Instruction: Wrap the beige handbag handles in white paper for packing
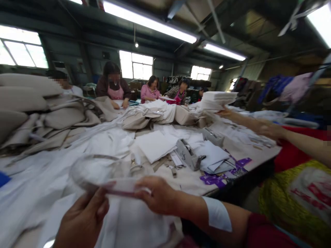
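In the head view a pale, see-through strip (pixel 122 187) is stretched level between my two hands. My left hand (pixel 82 217) pinches its left end between thumb and fingers. The other end is gripped by my right hand (pixel 157 194), with the fingers closed round it. Just behind the strip, a blurred grey-beige loop (pixel 100 157) curves over white sheeting (pixel 100 141); I cannot tell whether it is joined to the strip. Below my hands hangs white cloth-like material (pixel 139 224). A white patch (pixel 218 213) lies on my right forearm.
A grey tape dispenser (pixel 187 155) stands by white sheets (pixel 155 144) on the table (pixel 196 182). Beige pieces (pixel 64 117) pile up at left. Several people sit opposite; at right a co-worker's arm (pixel 248 122) reaches to a white stack (pixel 217 101). A yellow sack (pixel 297 196) stands right.
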{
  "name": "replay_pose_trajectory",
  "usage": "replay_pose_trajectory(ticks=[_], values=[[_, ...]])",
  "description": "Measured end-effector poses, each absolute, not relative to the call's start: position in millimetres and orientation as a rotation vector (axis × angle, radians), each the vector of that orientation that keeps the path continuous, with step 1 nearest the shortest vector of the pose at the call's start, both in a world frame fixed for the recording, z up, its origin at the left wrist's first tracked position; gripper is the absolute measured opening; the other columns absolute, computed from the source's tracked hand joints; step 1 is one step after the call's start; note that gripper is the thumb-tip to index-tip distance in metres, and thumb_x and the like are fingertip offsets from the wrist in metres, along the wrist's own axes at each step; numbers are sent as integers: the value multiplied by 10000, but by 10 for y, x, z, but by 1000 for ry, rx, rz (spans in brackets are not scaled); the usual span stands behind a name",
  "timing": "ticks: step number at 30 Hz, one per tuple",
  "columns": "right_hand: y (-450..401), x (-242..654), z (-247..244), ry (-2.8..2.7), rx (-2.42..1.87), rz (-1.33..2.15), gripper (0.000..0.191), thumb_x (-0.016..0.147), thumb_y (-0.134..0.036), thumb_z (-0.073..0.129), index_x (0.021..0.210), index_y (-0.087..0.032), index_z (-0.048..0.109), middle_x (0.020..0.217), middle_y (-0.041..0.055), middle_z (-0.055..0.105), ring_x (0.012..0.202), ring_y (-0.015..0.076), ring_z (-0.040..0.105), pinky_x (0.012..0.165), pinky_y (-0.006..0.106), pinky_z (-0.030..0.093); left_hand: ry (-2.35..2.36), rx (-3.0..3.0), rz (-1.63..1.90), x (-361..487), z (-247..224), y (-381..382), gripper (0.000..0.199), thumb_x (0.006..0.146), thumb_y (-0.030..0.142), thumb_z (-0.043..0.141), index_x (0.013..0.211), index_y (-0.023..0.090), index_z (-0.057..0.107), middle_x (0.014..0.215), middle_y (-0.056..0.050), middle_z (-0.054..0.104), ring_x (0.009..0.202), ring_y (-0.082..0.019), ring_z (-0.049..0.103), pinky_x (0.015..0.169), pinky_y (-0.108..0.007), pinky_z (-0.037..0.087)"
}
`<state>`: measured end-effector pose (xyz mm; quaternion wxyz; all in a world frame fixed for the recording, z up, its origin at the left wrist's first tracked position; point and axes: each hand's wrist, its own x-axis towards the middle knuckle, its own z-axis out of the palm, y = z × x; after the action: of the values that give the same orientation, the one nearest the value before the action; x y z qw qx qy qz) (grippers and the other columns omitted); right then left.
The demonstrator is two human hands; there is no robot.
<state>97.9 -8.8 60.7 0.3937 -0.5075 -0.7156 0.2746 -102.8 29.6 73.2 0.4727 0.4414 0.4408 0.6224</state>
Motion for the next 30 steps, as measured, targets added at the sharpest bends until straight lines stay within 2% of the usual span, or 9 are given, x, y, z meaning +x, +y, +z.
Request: replay_pose_trajectory(ticks=[1, 3, 6, 9, 11, 14, 18, 23, 30], values=[[-112, 979, 646, -1751, -1269, 612, 229, 819, -335, 645, 963, -163, 691, 954, 80, 677, 868, 172, 597, 786, 276, 460, 1080, 1042, 1539, -1036, 729, 261, 199, 639, 285, 811, 795, 198, 724, 738, -38, 714, 443, -91, 512, 387, -194, 432], [-137, 971, 703, -1607, -1316, 822, 349, 866, -470, 569, 883, -142, 685, 773, 63, 640, 709, 150, 562, 663, 270, 447, 1136, 1003, 1543, -1025, 674, 190, 244, 727, 369, 748, 899, 196, 729, 921, -62, 741, 528, -99, 571, 468, -213, 481], [-125, 897, 688, -1257, -1264, 1569, 537, 882, -619, 442, 862, -122, 645, 578, -12, 522, 429, 72, 347, 422, 220, 267, 1031, 1102, 1514, -981, 533, 64, 204, 754, 352, 743, 872, 186, 739, 899, -66, 752, 604, -141, 640, 563, -265, 528], [-94, 772, 612, -980, -1157, 1775, 409, 834, -554, 535, 804, -147, 563, 561, -55, 475, 391, 39, 226, 395, 206, 145, 943, 1295, 1360, -963, 448, -82, 153, 787, 315, 724, 834, 174, 757, 754, -61, 744, 625, -172, 666, 609, -290, 543], [-65, 712, 570, -1031, -1202, 1658, 299, 825, -441, 565, 728, -162, 522, 534, -65, 448, 398, 43, 249, 405, 207, 165, 945, 1375, 1272, -981, 442, -148, 166, 821, 321, 689, 842, 170, 756, 673, -49, 724, 606, -168, 663, 610, -283, 540], [-46, 682, 545, -1435, -1314, 1271, 206, 843, -283, 528, 683, -155, 555, 554, -35, 497, 487, 76, 407, 487, 216, 302, 973, 1440, 1197, -1020, 476, -181, 214, 876, 343, 624, 838, 164, 734, 607, -27, 689, 558, -135, 630, 587, -250, 516], [-72, 688, 533, -1919, -1251, 882, 257, 842, -113, 440, 935, -186, 668, 708, -20, 617, 650, 110, 527, 641, 230, 380, 1009, 1375, 1163, -1018, 507, -178, 211, 889, 370, 605, 878, 161, 633, 642, -6, 683, 494, -103, 596, 522, -217, 478], [-67, 675, 453, -2135, -1275, 615, 257, 807, -69, 453, 839, -188, 678, 715, -4, 619, 662, 125, 522, 638, 238, 355, 1037, 1200, 1141, -991, 468, -167, 309, 856, 448, 634, 945, 178, 512, 703, -13, 704, 466, -109, 603, 456, -203, 444], [-61, 642, 393, -2176, -1327, 471, 212, 827, -79, 447, 707, -173, 595, 693, 18, 595, 662, 129, 514, 654, 243, 360, 1050, 1076, 849, -1067, 396, -104, 361, 792, 478, 689, 898, 141, 615, 748, -55, 710, 540, -134, 659, 453, -189, 450]])
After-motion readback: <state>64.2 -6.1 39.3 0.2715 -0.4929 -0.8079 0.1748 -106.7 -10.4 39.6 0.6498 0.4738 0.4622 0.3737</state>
